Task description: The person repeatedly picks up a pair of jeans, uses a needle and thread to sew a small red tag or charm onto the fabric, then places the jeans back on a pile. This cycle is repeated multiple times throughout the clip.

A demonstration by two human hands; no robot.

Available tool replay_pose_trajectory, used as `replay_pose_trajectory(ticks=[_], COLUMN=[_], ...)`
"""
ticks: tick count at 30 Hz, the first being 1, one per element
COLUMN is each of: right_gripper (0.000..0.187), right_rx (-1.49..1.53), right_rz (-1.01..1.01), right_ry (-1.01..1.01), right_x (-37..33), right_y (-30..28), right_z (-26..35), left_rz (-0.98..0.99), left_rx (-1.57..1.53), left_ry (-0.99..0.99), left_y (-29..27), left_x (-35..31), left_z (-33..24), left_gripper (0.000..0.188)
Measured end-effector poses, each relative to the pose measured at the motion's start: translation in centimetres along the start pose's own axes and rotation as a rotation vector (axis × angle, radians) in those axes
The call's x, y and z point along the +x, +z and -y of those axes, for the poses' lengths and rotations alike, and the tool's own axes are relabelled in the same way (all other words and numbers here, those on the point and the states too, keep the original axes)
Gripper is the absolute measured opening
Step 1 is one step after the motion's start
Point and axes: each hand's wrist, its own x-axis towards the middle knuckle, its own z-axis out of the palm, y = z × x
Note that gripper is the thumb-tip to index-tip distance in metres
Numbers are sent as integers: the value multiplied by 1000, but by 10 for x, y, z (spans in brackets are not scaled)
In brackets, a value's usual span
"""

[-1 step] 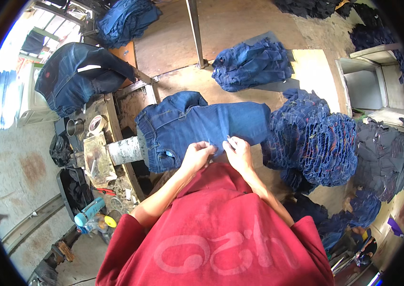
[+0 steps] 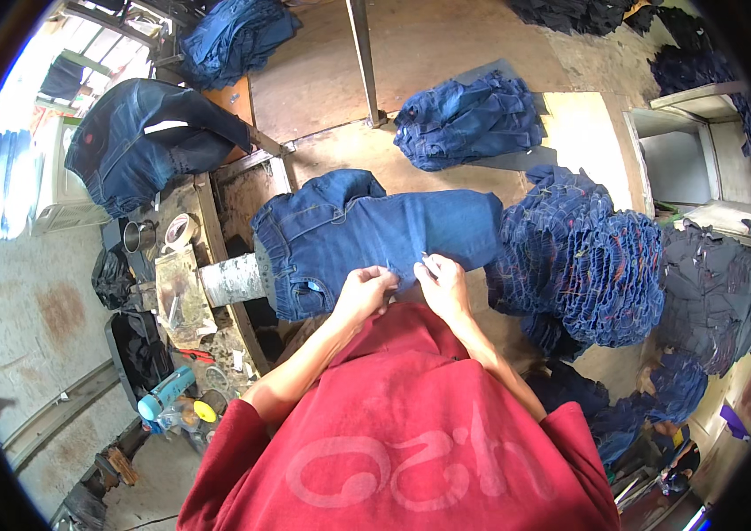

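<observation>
A pair of blue jeans with a gathered waistband at its left end lies stretched across in front of me. Its waist is drawn over a pale, mottled cylinder that juts from the bench. My left hand pinches the near edge of the denim, fingertips pressed together. A short distance to its right, my right hand is closed, thumb and forefinger around a small slim object with a greyish tip, too small to name. Both hands rest against the near side of the jeans.
A tall stack of folded denim stands right of the jeans. More denim lies in a heap beyond and drapes over a machine at left. The worn bench carries a tape roll, metal mug and blue bottle. A post rises behind.
My left fingertips have shifted very slightly on the denim. Everything else looks the same.
</observation>
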Motion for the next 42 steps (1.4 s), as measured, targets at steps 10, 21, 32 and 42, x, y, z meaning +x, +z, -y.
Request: replay_pose_trajectory(ticks=[10,21,32,42], right_gripper=[17,28,82,49], right_rx=[-228,-390,-287,195], right_rz=[50,174,-215,-816], right_ry=[-417,-249,555,609], right_x=[-9,3,51,163], right_y=[-52,-49,-110,-94], right_z=[51,70,-86,-218], left_rz=[417,426,-989,-1077], left_rx=[129,-43,720,993], left_ry=[54,-77,454,592], left_y=[-49,-49,-140,-63], left_x=[-1,-6,-33,7], left_z=[-25,-30,28,46], left_gripper=[96,93,68,40])
